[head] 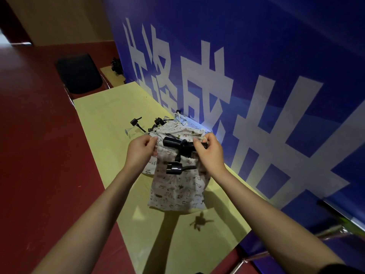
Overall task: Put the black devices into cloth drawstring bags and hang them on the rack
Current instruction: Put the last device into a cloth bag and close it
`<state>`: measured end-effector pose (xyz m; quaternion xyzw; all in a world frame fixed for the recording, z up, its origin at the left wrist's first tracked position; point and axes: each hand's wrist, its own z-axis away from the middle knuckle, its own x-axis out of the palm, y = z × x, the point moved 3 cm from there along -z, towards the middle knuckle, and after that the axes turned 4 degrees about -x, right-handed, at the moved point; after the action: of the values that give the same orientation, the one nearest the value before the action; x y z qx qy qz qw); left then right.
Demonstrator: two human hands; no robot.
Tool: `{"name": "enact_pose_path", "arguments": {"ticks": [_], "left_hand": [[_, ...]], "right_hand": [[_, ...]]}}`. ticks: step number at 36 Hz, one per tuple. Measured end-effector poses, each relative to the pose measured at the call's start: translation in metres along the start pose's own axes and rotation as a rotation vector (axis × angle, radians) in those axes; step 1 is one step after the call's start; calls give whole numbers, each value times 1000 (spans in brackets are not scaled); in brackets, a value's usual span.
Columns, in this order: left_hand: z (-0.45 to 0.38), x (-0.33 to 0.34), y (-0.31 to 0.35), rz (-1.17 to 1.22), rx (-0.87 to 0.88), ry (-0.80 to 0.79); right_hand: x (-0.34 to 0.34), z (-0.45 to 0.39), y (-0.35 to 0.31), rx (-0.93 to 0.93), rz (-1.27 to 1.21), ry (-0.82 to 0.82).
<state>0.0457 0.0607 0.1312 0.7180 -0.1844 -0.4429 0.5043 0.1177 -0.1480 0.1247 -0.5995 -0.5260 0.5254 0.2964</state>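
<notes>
I hold a white patterned cloth drawstring bag (177, 190) in the air above the yellow table (102, 119). My left hand (141, 150) pinches the left side of its mouth. My right hand (209, 151) grips the right side together with the end of a black device (177, 144), which lies across the bag's opening. A lower black part of the device (173, 168) hangs in front of the cloth. More black devices (136, 122) and cloth bags (183, 127) lie in a heap on the table behind.
A blue banner with large white characters (246, 86) stands along the table's right side. A black chair (79, 74) sits at the far end on the red floor. Metal rods (331, 232) show at the lower right.
</notes>
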Motion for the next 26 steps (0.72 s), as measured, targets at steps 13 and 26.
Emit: {"name": "enact_pose_path", "arguments": {"ticks": [13, 26], "left_hand": [[-7, 3, 9, 898, -639, -186], [-1, 8, 39, 731, -296, -282]], "right_hand": [[4, -8, -7, -189, -11, -397], [-9, -17, -9, -225, 111, -460]]}}
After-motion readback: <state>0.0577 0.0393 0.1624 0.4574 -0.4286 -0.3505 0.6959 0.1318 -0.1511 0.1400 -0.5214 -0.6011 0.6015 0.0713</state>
